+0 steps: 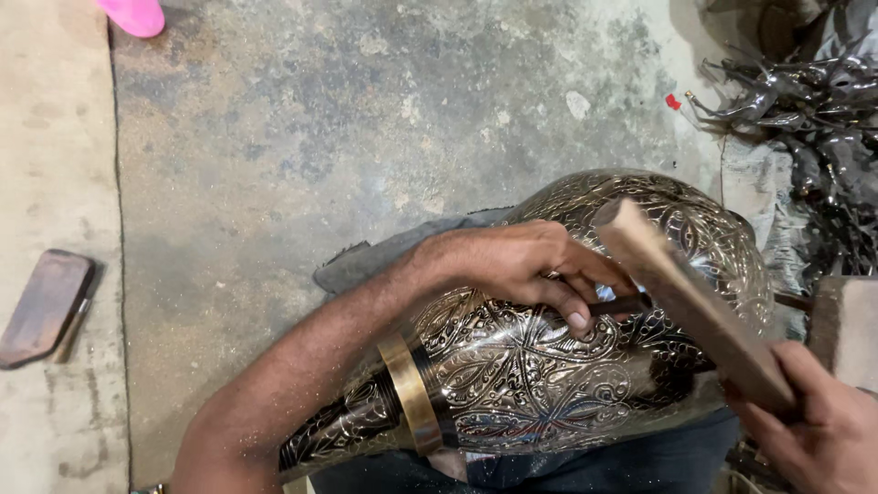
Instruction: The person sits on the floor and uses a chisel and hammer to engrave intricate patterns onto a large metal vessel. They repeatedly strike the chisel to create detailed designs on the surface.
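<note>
Pinning a chisel (pixel 620 305) against the engraved vase (pixel 549 366), left hand (pixel 521 265) gripping.

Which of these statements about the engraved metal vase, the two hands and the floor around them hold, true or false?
1. The left hand pinches a thin dark chisel against the engraved metal vase. True.
2. The right hand is empty. False: its grip is shut on a wooden mallet raised over the chisel.
3. The vase stands upright on the concrete floor. False: it lies on its side across the person's lap.
4. A plain brass band rings the vase's narrow part. True.
5. A flat dark wooden block lies at the left. True.
6. The pink thing rests on the vase. False: it is on the floor, at the top edge.
</note>
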